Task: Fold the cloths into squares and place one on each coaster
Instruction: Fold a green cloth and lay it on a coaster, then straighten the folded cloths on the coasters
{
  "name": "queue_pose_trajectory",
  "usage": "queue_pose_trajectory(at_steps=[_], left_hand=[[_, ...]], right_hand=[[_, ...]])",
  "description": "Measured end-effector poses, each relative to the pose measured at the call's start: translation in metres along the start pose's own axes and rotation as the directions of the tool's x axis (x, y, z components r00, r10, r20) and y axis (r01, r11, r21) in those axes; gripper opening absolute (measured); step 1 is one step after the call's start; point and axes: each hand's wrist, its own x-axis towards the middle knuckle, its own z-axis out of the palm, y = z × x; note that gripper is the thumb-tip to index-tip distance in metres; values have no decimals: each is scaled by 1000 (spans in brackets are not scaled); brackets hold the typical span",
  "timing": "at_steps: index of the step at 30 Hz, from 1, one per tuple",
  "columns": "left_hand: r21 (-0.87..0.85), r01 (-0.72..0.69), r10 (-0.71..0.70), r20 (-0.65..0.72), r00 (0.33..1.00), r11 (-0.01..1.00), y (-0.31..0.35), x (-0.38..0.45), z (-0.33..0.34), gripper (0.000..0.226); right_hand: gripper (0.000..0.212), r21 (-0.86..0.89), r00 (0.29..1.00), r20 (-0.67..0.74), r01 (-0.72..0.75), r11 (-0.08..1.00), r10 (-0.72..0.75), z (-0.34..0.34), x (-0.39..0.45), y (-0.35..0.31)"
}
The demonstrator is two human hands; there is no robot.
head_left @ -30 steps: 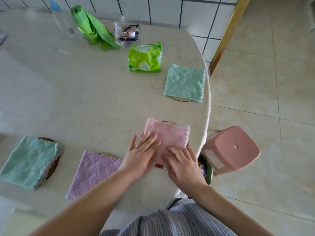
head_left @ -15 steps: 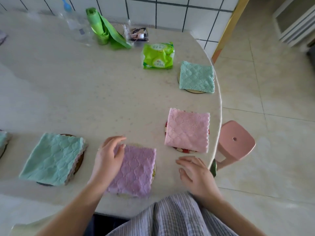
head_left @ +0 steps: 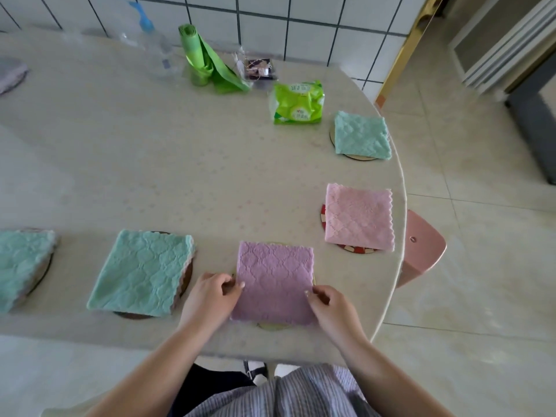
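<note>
A folded purple cloth (head_left: 275, 281) lies on a coaster (head_left: 272, 326) near the table's front edge. My left hand (head_left: 210, 296) pinches its left edge and my right hand (head_left: 328, 303) pinches its right edge. To the right, a folded pink cloth (head_left: 358, 216) covers a red-and-white coaster (head_left: 349, 248). Farther back, a teal cloth (head_left: 361, 135) sits on a pale coaster (head_left: 359, 158). Left of my hands, another teal cloth (head_left: 141, 272) rests on a dark coaster (head_left: 186, 275), and a third teal cloth (head_left: 21, 263) lies at the left edge of the view.
At the back of the round table (head_left: 150, 161) stand a green roll of bags (head_left: 204, 61), a green packet (head_left: 298, 102), a clear bottle (head_left: 156, 43) and a small dark packet (head_left: 260, 69). A pink stool (head_left: 421, 245) stands beside the table on the right.
Both hands left the pink cloth on its coaster and moved to the purple cloth. They now grip its two side edges, and the view has shifted left.
</note>
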Motion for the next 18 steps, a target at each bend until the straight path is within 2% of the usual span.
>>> queue_pose_trajectory(at_steps=[3,6,9,13,16,18], left_hand=[[15,-9,9,33,999,1000,-1,3,-1,24],[-8,-36,37,39,999,999,-1,3,-2,17],[-33,-49,50,27,998,998,-3,1,-3,23],[-46,-56,58,37,998,997,-3,-2,-4,14],[-129,-58,64,50,997,990,-2,-5,-9,18],[-204,-75,90,65,994,976,1,-12,-20,18]], right_hand=[[20,-68,1000,-15,-24,997,23,3,3,-3],[31,-92,1000,-15,-23,995,22,3,3,-4],[36,-105,1000,-24,-18,994,16,3,1,-4],[30,-119,1000,-4,16,993,-17,2,-2,-3],[11,45,997,-74,25,999,-22,-1,-7,-3],[10,196,984,-170,84,977,-50,-5,-14,-6]])
